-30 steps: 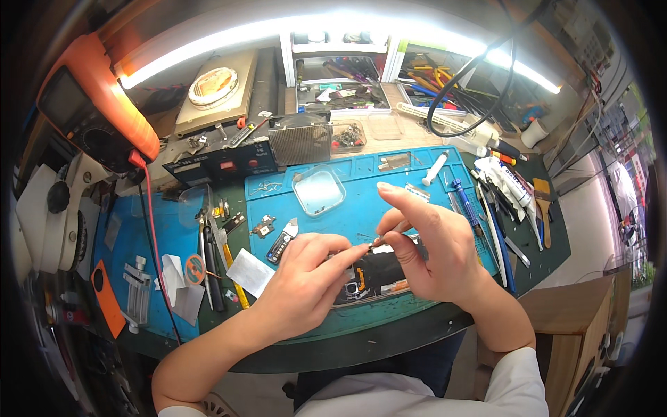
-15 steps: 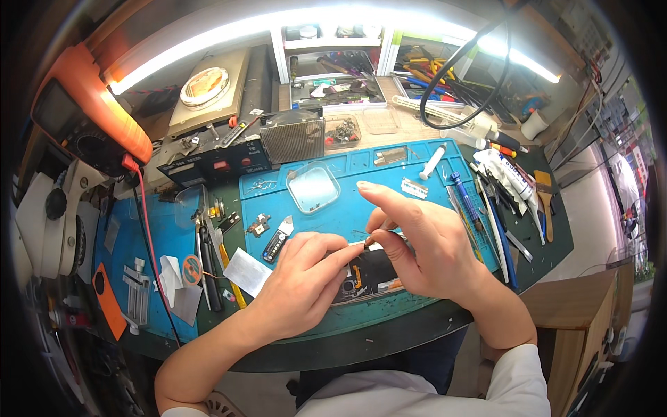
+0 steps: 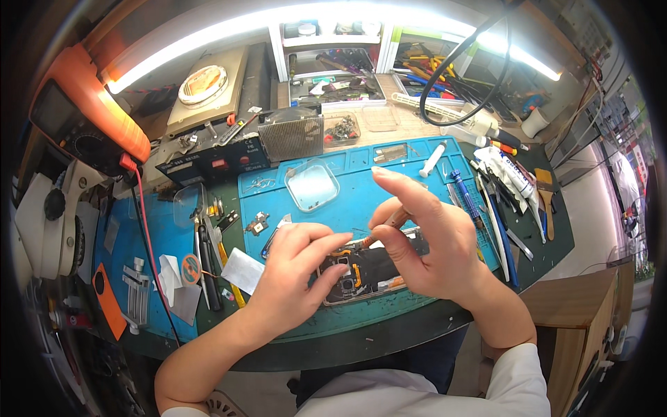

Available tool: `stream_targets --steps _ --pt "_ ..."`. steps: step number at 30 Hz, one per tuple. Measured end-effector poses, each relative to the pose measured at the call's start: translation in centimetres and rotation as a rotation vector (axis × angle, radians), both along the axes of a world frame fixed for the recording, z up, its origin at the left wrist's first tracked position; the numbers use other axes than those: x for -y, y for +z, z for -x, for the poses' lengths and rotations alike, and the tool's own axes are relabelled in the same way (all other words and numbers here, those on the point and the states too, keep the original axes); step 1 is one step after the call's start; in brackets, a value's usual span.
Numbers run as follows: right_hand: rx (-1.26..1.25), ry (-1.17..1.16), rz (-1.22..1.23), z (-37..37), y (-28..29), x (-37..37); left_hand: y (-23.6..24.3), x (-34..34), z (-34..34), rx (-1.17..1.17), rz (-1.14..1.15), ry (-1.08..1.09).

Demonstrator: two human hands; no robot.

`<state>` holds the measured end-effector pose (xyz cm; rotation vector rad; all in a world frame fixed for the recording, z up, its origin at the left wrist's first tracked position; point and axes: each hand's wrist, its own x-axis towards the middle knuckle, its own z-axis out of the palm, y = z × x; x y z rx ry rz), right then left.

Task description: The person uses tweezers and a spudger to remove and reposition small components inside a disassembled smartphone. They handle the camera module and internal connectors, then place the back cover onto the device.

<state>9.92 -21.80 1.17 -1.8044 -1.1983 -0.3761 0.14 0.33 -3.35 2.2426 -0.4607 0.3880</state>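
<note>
An opened smartphone (image 3: 372,271), its black inside with orange flex strips showing, lies on the blue work mat (image 3: 278,201) in front of me. My left hand (image 3: 295,267) is at its left end, thumb and index finger apart with a gap between them. Over the upper edge of the phone, my right hand (image 3: 431,254) pinches a slim tool with a coppery tip (image 3: 367,242); most of it is hidden by the fingers. The right index finger sticks up. My right palm covers the phone's right end.
Beyond the hands sits a clear square tray (image 3: 312,185) with tiny parts in it. A white syringe (image 3: 433,160) and a blue screwdriver (image 3: 464,194) lie to the right. At left are an orange multimeter (image 3: 90,111), a metal clamp (image 3: 136,295) and pliers (image 3: 208,260).
My left thumb and fingers have spread and drawn back, baring the phone's left end and camera area. My right hand has shifted slightly, with the pinch kept.
</note>
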Motion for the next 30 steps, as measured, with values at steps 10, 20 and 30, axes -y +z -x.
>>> stream_targets --steps 10,20,30 --pt "-0.065 0.053 -0.131 0.2 -0.6 -0.8 0.8 -0.6 -0.4 0.017 0.128 0.138" --pt "-0.091 0.073 -0.146 0.4 -0.4 -0.6 0.5 -0.7 -0.2 -0.142 0.281 0.063" --pt "0.085 -0.019 0.099 -0.1 0.2 0.4 0.2 0.1 -0.1 -0.056 0.008 -0.095"
